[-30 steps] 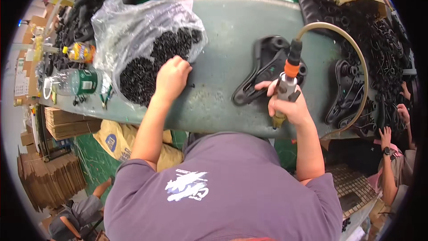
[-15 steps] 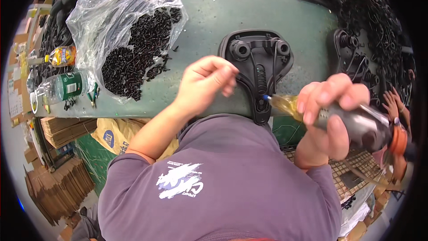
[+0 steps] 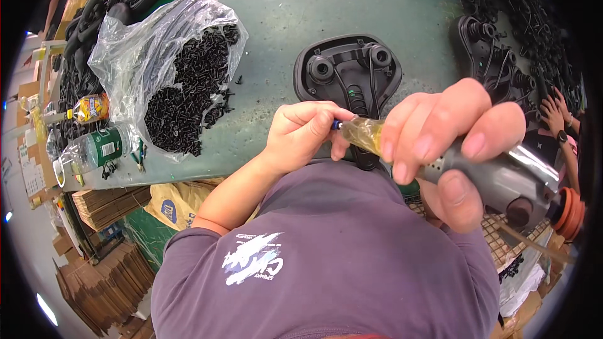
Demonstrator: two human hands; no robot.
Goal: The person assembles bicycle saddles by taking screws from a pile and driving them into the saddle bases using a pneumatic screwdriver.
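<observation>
My right hand (image 3: 449, 144) is wrapped round a grey power screwdriver (image 3: 490, 179), held tilted with its yellowish clear nose (image 3: 363, 133) toward my left hand. The blue-tipped bit (image 3: 337, 125) meets the closed thumb and fingers of my left hand (image 3: 298, 135). Whatever is pinched there is too small and covered to make out. Beneath and beyond both hands, a black molded plastic part (image 3: 352, 69), shaped like a bicycle saddle underside with two round sockets, lies on the green table. Its narrow end is partly hidden by my hands and the tool.
A clear plastic bag (image 3: 132, 50) spilling many black screws (image 3: 188, 88) lies on the green table (image 3: 264, 44) at left. Bottles (image 3: 103, 149) and pliers (image 3: 139, 156) stand nearer its edge. More black parts (image 3: 487, 56) pile up at right, near another person's hands (image 3: 554, 116).
My left hand has moved right and down to the bit tip, and the screwdriver has come left to meet it. My view has shifted slightly.
</observation>
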